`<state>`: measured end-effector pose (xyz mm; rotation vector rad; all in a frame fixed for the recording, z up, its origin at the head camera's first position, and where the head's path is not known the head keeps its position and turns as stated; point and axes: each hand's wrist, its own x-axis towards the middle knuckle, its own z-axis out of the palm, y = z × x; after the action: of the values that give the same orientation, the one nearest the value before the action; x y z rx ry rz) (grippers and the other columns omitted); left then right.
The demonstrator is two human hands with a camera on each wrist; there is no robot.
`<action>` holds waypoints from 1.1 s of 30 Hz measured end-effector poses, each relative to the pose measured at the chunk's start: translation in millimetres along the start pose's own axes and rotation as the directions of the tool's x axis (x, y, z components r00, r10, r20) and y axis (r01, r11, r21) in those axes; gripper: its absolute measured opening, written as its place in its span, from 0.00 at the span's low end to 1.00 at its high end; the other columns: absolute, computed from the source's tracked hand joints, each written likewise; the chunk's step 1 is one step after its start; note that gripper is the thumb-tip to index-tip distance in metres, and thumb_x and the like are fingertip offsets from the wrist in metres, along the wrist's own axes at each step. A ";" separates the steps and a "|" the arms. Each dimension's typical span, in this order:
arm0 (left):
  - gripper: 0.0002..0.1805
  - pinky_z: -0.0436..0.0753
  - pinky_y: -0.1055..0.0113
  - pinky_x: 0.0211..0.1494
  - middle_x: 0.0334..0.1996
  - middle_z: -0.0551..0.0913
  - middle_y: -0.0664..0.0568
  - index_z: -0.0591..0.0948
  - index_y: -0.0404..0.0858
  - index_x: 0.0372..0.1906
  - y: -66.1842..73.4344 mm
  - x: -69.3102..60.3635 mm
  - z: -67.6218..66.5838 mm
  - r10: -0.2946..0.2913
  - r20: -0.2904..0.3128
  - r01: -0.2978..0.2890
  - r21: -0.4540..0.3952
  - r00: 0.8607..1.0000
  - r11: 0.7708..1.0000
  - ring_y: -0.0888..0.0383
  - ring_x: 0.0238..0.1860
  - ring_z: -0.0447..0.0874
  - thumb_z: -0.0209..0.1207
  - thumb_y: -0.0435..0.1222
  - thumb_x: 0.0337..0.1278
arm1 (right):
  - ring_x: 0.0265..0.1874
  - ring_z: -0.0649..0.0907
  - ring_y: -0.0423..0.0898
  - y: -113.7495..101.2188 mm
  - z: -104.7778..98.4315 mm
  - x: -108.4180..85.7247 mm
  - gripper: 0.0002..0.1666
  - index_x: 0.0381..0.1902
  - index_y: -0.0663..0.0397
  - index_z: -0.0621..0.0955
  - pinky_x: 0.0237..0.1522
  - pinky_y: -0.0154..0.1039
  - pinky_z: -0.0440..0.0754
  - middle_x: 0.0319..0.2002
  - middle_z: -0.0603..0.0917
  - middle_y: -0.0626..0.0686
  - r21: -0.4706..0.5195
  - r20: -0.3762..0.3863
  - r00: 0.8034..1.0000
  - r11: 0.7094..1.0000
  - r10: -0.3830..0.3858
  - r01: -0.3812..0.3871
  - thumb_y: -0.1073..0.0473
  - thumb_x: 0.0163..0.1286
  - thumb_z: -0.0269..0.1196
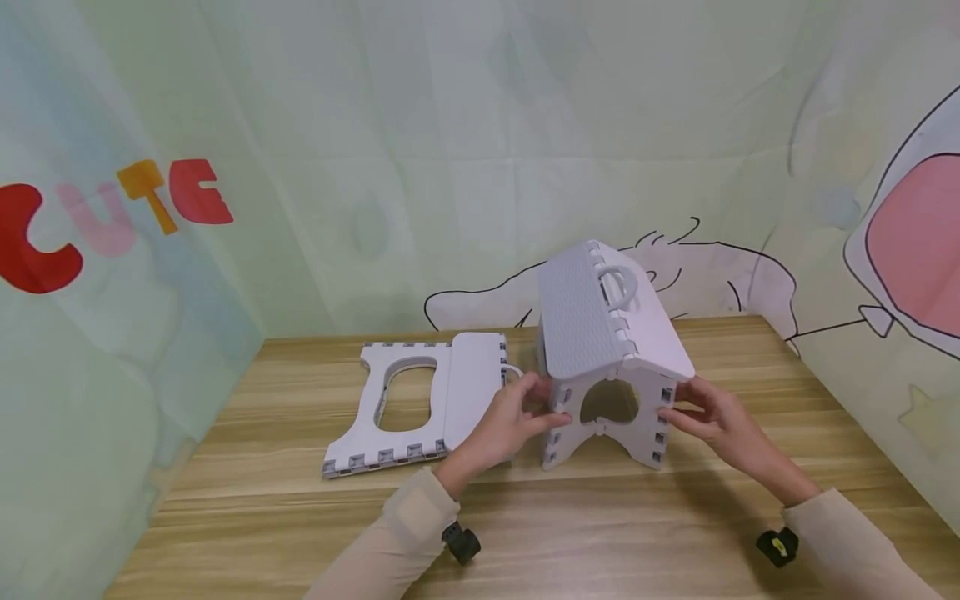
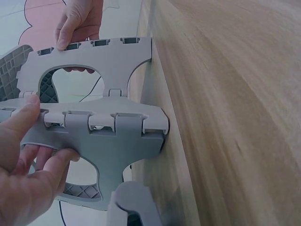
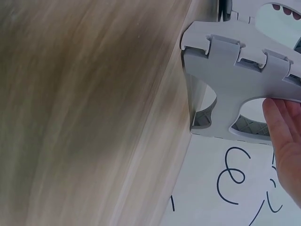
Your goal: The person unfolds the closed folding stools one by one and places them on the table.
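A grey-white folding stool stands half unfolded on the table, its two seat halves sloping down like a roof and a loop handle on the ridge. My left hand grips its left side, thumb on the front edge and fingers bent into the side opening, as the left wrist view shows. At the opposite side, my right hand holds the leg panel; its thumb lies on the front edge and its fingers reach into the side opening. A second folding stool lies folded flat, left of the standing one.
The wood-grain table carries both stools. Behind it hangs a pale printed curtain with coloured letters and line drawings, close to the table's back edge. Dark devices are strapped at both wrists.
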<state>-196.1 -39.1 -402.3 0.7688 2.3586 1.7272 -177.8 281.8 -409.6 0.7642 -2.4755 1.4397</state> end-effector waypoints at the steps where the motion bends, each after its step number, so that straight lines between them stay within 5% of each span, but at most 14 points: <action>1: 0.20 0.82 0.64 0.56 0.52 0.82 0.45 0.77 0.34 0.54 0.2 -0.1 0.2 0.003 0.000 -0.003 -0.002 1.000 1.000 0.49 0.56 0.80 0.69 0.34 0.59 | 0.48 0.81 0.33 0.0 -0.6 -0.2 0.25 0.61 0.70 0.73 0.48 0.31 0.82 0.50 0.82 0.52 -0.001 0.002 1.000 1.000 0.002 -0.002 0.73 0.68 0.64; 13: 0.20 0.82 0.63 0.56 0.53 0.82 0.46 0.77 0.34 0.54 0.9 -0.6 2.3 -0.003 0.000 0.003 -0.028 1.000 1.000 0.51 0.56 0.80 0.69 0.32 0.59 | 0.48 0.82 0.33 0.5 -4.4 -1.9 0.24 0.61 0.70 0.73 0.48 0.31 0.83 0.49 0.83 0.50 0.003 0.003 1.000 1.000 0.009 -0.009 0.73 0.68 0.64; 17: 0.21 0.82 0.64 0.56 0.53 0.82 0.45 0.77 0.34 0.55 0.6 -1.0 2.5 0.006 -0.005 -0.007 -0.023 1.000 1.000 0.51 0.57 0.80 0.69 0.33 0.59 | 0.48 0.82 0.33 0.3 -4.6 -2.1 0.24 0.61 0.70 0.73 0.48 0.32 0.82 0.50 0.82 0.56 0.017 0.014 1.000 1.000 0.024 -0.024 0.73 0.68 0.64; 26: 0.27 0.81 0.62 0.58 0.54 0.82 0.47 0.79 0.35 0.58 3.0 -3.3 -1.9 0.039 -0.037 -0.032 0.167 0.999 0.985 0.52 0.57 0.80 0.67 0.49 0.62 | 0.52 0.80 0.38 -11.2 -12.1 -1.8 0.26 0.66 0.70 0.69 0.50 0.31 0.80 0.56 0.79 0.67 -0.024 0.069 0.985 0.988 0.156 -0.155 0.63 0.76 0.59; 33: 0.34 0.79 0.55 0.60 0.53 0.83 0.45 0.78 0.32 0.60 6.0 -0.4 -16.5 0.113 -0.208 -0.059 0.251 0.972 0.966 0.52 0.56 0.80 0.50 0.59 0.72 | 0.50 0.77 0.26 -23.3 -25.2 7.5 0.23 0.65 0.77 0.68 0.50 0.22 0.76 0.56 0.76 0.73 -0.040 -0.076 0.995 0.997 0.066 -0.070 0.63 0.80 0.46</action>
<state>-200.0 -52.1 -391.2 0.7573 2.7655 1.6525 -174.8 291.3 -375.9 0.6118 -2.4891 1.4061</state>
